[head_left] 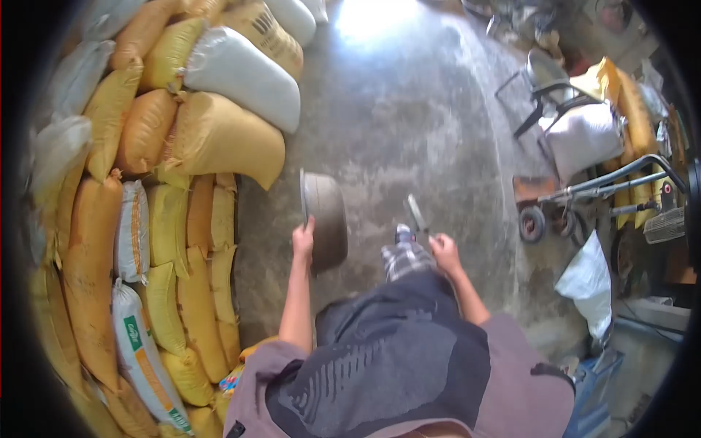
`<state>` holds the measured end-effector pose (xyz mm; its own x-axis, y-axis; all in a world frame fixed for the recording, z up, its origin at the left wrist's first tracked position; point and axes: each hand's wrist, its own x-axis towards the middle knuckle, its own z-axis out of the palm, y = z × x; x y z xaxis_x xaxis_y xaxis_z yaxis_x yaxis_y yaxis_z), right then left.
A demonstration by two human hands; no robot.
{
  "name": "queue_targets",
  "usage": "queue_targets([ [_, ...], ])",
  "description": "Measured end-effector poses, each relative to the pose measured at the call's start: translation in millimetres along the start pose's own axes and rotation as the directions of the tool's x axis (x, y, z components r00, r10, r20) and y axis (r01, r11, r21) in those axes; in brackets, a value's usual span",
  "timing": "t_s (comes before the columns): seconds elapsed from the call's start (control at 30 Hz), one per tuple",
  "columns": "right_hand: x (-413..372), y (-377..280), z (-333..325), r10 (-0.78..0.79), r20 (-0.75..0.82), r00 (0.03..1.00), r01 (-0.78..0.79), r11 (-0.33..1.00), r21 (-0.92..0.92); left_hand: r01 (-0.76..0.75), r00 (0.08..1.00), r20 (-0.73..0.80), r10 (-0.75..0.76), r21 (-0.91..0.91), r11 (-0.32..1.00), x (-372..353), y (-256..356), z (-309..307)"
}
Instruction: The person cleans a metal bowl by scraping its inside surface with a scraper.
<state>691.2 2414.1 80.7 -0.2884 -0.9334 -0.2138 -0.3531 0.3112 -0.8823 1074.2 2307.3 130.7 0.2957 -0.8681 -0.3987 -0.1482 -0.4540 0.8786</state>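
Note:
My left hand [303, 239] is closed on the rim of a grey-brown basin [328, 223]. The basin is tipped on its side, with its outer wall facing right. In my right hand [444, 253] is a short tool with a pale, flat blade [415, 212] pointing forward and up; its exact kind is too small to make out. Below it, one foot and a checked trouser leg [405, 261] show. Both hands are held out in front of my dark shirt front, above the concrete floor [394, 146].
Stacked yellow, orange and white sacks [197, 241] fill the left side. To the right stand a chair [551, 87], a white sack [584, 135] and a wheeled hand cart [540, 208]. A crumpled pale sack [588, 285] lies nearer me on the right.

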Motion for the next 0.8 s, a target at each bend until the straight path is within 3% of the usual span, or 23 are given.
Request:
queue_targets([
  [0.07, 44.6, -16.1, -4.8, 0.174, -0.026, 0.984, -0.175, 0.984, -0.046, 0.079, 0.994, 0.078, -0.075, -0.045, 0.996, 56.7, -1.5, 19.2],
  [0.2, 144.0, -62.8, -5.9, 0.108, 0.052, 0.993, -0.104, 0.991, -0.079, 0.064, 0.998, 0.012, -0.064, -0.061, 0.996, 140.3, 23.5, 61.0],
  [0.27, 195.2, -57.9, 18.4, 0.085, 0.034, 0.996, -0.080, 0.988, -0.129, 0.099, 0.992, 0.085, -0.088, -0.126, 0.987, 193.8, 7.8, 78.2],
  [0.37, 269.4, -48.1, 68.1, 0.067, 0.057, 0.996, -0.058, 0.987, -0.147, 0.121, 0.987, 0.114, -0.113, -0.070, 0.990, 276.3, -27.0, 120.7],
  [0.4, 293.8, -43.6, 88.2, 0.104, 0.134, 0.986, -0.083, 0.985, -0.154, 0.104, 0.989, 0.109, -0.099, -0.045, 0.994, 301.2, -44.9, 134.9],
  [0.47, 348.9, -17.2, 132.4, 0.126, 0.206, 0.970, -0.092, 0.982, -0.167, 0.067, 0.997, 0.026, -0.068, 0.023, 0.997, 357.3, -86.2, 174.0],
  [0.53, 390.2, 26.2, 173.9, -0.009, 0.272, 0.962, 0.068, 0.976, -0.208, 0.022, 0.999, -0.040, -0.021, 0.022, 1.000, 395.6, -114.1, 212.3],
  [0.57, 404.8, 43.4, 190.7, -0.036, 0.305, 0.952, 0.113, 0.965, -0.238, 0.042, 0.995, -0.094, -0.024, 0.189, 0.981, 410.0, -126.0, 227.8],
  [0.6, 416.6, 58.1, 205.0, -0.019, 0.323, 0.946, 0.102, 0.965, -0.241, 0.066, 0.994, -0.103, -0.047, 0.194, 0.979, 425.0, -141.6, 243.4],
  [0.67, 434.5, 91.5, 230.4, -0.158, 0.298, 0.941, 0.217, 0.960, -0.175, -0.060, 0.993, -0.092, 0.074, 0.149, 0.987, 452.3, -178.6, 276.1],
  [0.7, 436.9, 115.7, 240.8, -0.203, 0.280, 0.938, 0.257, 0.951, -0.171, -0.082, 0.988, -0.131, 0.085, 0.033, 0.996, 461.2, -193.2, 295.8],
  [0.73, 438.0, 141.2, 251.8, -0.196, 0.285, 0.938, 0.251, 0.953, -0.172, -0.073, 0.988, -0.131, 0.077, 0.035, 0.997, 471.9, -204.3, 311.3],
  [0.8, 429.2, 186.2, 264.0, -0.182, 0.322, 0.929, 0.261, 0.939, -0.225, -0.253, 0.950, -0.193, 0.245, -0.021, 0.967, 480.7, -221.5, 337.0],
])
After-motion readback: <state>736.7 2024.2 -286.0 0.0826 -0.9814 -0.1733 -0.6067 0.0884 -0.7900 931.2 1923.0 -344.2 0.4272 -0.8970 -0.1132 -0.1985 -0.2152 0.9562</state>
